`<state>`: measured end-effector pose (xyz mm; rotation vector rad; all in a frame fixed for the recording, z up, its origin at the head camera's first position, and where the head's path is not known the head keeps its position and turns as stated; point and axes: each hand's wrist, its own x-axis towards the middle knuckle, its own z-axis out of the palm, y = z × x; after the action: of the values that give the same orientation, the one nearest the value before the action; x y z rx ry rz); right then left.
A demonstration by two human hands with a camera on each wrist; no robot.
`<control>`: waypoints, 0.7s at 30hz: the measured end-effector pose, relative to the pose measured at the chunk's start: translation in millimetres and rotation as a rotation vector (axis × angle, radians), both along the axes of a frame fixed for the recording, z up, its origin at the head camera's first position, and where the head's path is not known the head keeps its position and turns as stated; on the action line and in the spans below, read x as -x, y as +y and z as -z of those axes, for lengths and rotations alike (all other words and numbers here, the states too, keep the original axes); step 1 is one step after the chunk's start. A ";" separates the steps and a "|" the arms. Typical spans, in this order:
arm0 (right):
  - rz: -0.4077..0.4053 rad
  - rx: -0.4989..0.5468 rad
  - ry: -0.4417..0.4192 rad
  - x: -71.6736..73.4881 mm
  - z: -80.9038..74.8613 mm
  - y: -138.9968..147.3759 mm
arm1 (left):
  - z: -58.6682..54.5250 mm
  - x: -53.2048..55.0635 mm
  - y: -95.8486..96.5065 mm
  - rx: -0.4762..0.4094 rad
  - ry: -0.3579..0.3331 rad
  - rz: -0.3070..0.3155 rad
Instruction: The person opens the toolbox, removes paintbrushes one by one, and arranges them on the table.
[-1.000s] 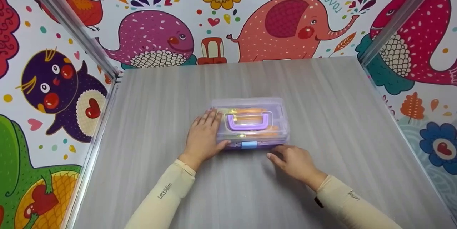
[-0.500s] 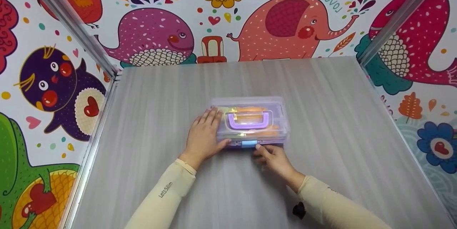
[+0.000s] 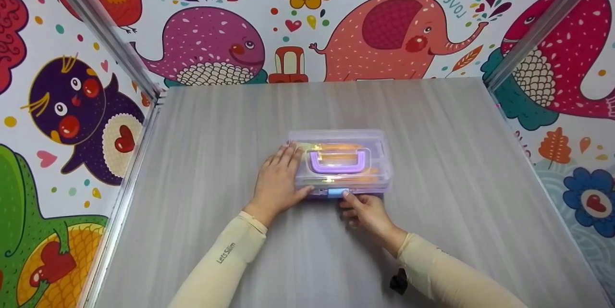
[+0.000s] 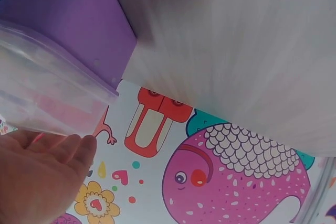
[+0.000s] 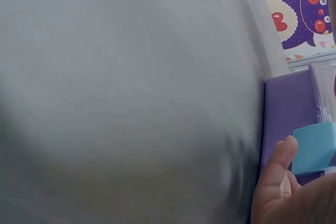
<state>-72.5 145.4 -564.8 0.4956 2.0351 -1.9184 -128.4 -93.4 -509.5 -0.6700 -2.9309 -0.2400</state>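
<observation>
A small plastic storage box (image 3: 384,154) with a clear lid and a purple base (image 4: 73,14) sits mid-table. Folded on its lid is a purple handle (image 3: 336,169); orange and yellow things show through beneath. My left hand (image 3: 277,183) lies along the box's left side, fingers extended onto the lid and thumb at the front edge. At the front, my right hand (image 3: 367,214) has its thumb and fingers at the light-blue latch (image 5: 313,148), pinching its edge. The other right fingers are bent below it, in front of the purple base.
The box stands on a grey wood-grain table (image 3: 206,130). Behind it rises a wall with cartoon animals (image 3: 384,34). Metal rails (image 3: 101,34) run along the corners. A small black item (image 3: 398,281) hangs at the right sleeve.
My right hand has moved left from the box's front right corner to the latch, where it stays. The left hand keeps its place on the box.
</observation>
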 end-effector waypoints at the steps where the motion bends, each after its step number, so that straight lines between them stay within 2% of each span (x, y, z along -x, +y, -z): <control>1: 0.006 0.024 -0.008 0.1 0.5 0.3 | -1.5 0.7 0.2 -0.003 -0.005 0.001; 5: 0.006 0.102 -0.033 -0.2 1.7 1.2 | -7.2 3.1 0.1 0.004 -0.018 0.001; 10: 0.009 0.128 -0.058 -0.2 4.2 2.1 | -9.0 3.5 -0.9 0.017 -0.040 0.002; 21: -0.028 0.263 -0.096 1.1 1.7 4.4 | -5.1 3.9 -2.2 -0.017 0.025 0.021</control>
<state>-73.6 149.8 -566.5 0.4807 1.6893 -2.0630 -132.3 -95.6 -504.4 -0.6960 -2.8960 -0.2567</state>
